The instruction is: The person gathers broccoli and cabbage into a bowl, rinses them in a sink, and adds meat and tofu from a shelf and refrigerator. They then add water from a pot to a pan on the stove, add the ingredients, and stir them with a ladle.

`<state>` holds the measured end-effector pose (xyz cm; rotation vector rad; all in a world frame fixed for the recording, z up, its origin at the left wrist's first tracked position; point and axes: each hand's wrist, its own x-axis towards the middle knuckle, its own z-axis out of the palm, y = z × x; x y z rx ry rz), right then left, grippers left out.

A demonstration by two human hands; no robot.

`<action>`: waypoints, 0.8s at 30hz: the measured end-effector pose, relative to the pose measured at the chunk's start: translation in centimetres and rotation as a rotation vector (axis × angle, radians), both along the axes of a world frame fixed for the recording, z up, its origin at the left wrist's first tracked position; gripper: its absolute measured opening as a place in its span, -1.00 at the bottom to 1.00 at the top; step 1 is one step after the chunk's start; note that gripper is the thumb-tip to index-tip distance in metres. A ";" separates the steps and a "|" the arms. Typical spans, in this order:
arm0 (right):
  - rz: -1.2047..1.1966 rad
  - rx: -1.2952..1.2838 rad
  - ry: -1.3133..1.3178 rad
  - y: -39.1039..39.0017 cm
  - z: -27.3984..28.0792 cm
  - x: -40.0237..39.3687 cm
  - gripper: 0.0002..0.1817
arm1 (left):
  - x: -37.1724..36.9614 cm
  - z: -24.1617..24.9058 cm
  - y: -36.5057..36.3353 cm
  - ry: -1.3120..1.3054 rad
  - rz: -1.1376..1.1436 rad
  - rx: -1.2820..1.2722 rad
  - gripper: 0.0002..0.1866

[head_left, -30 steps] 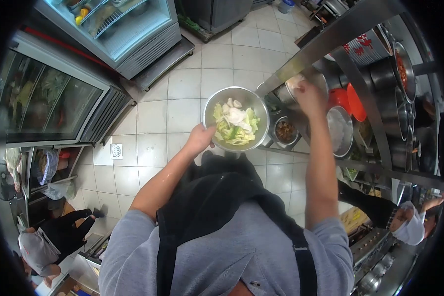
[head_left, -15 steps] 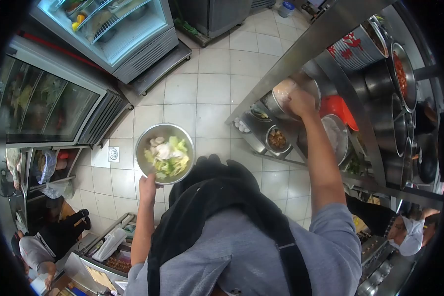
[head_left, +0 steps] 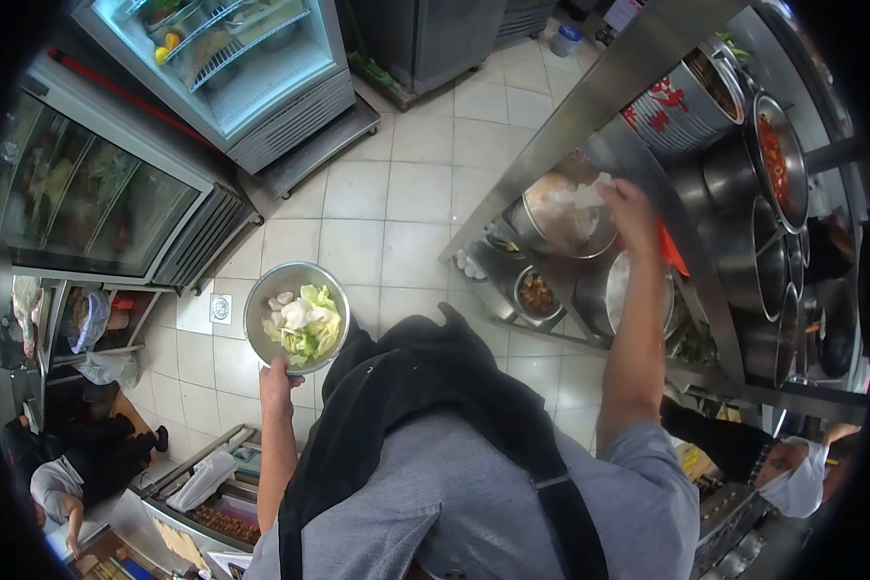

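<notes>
Pale floor tiles run between fridges and steel counter. His left hand [head_left: 278,375] grips the rim of 1 metal bowl [head_left: 296,317] of greens, held low, well apart from the right hand [head_left: 631,207] pinching white food [head_left: 587,197] above a pan [head_left: 563,217].

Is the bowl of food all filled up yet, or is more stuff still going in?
Partly filled: the metal bowl in the left hand already holds green leaves and white pieces. In hand: the right hand lifts something pale from the big metal pot on the shelf. Left: that pale food has not reached the bowl, which is held away from the shelf.
</notes>
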<state>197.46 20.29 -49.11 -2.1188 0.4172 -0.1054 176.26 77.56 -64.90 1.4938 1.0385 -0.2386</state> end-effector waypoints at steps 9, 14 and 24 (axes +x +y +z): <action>-0.104 -0.109 0.138 0.8 0.5 0.0 -0.64 | 2.5 0.4 -2.0 -0.039 -0.050 -0.003 -0.63; -0.135 0.172 -0.026 2.0 2.2 -2.1 -0.74 | 3.8 -0.3 -2.8 -0.094 -0.108 -0.095 -0.66; 0.219 0.354 0.106 19.2 2.2 -6.9 -0.85 | 6.9 -0.4 -6.8 -0.095 -0.342 -0.149 -0.63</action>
